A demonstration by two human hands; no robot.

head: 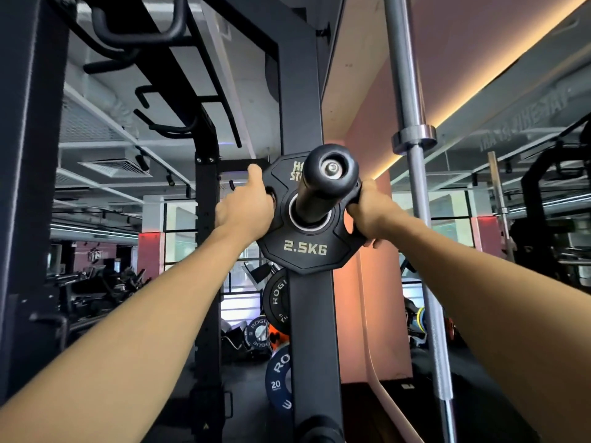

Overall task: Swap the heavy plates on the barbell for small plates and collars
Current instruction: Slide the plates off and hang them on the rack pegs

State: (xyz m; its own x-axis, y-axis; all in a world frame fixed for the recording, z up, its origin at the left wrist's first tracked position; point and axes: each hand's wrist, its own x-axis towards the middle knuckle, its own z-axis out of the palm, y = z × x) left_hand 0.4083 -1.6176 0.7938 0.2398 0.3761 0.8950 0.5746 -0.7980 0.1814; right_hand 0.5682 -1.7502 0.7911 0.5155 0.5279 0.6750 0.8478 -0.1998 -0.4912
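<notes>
A 2.5 kg plate (303, 247) is seen threaded on a black peg (329, 169) that sticks out from a rack upright (311, 330) toward the camera; whether it is being drawn off or pushed on cannot be told. It is held at both sides. The left hand (244, 206) is curled round the left edge, fingers hooked into a grip slot, thumb on top. The right hand (372, 209) is wrapped over the right edge, fingers tucked behind.

Judgement on the step: the plate should be kept square to the peg, both hands moved at an even rate, so that the bore does not bind. Fingers should be kept away from the bore.

Count: one 2.5 kg plate in hand; one peg; two hands. One bare bar (412, 187) is seen standing upright just to the right. At least four larger plates (276, 378) are stored low behind the upright. No collars are visible.
</notes>
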